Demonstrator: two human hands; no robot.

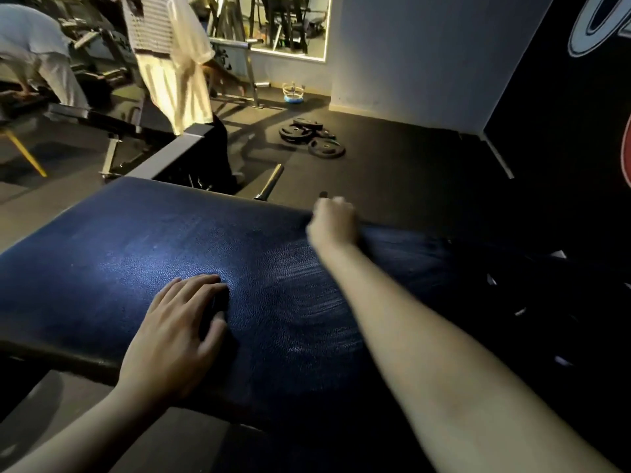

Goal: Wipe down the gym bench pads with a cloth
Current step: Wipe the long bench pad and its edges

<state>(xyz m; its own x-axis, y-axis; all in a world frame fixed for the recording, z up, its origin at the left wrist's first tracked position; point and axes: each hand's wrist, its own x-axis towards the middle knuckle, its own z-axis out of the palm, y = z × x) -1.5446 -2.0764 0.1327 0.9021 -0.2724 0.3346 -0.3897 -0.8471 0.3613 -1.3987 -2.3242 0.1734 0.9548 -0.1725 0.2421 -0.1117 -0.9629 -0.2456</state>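
Left edge: your left hand (174,336) lies flat on the near side of the bench pad (136,240). Its fingers (194,285) are spread and released, gripping nothing. It reads as a brace.

Centre: the pad fills the middle of the view and runs from near left to far right. It has a blue pebbled vinyl skin over what is probably foam. Expect a firm, slightly giving surface that is slick where damp. Faint pale streaks (307,268) between your two hands suggest that patch is already wiped. The pad looks fixed to its frame, so don't lift it. Press down and drag across it.

Right of centre: your right hand (333,221) is at the pad's far edge, blurred, with knuckles up and fingers clenched. The cloth cannot be made out. If you have it, it is balled inside that fist. I cannot tell.

Handling: a cloth is light and limp and bunches easily. Spread it under a flat palm instead of a fist to cover more surface. Mind the rolled far edge, where a hand could slide off.

Beyond: weight plates (312,136) lie on the floor.
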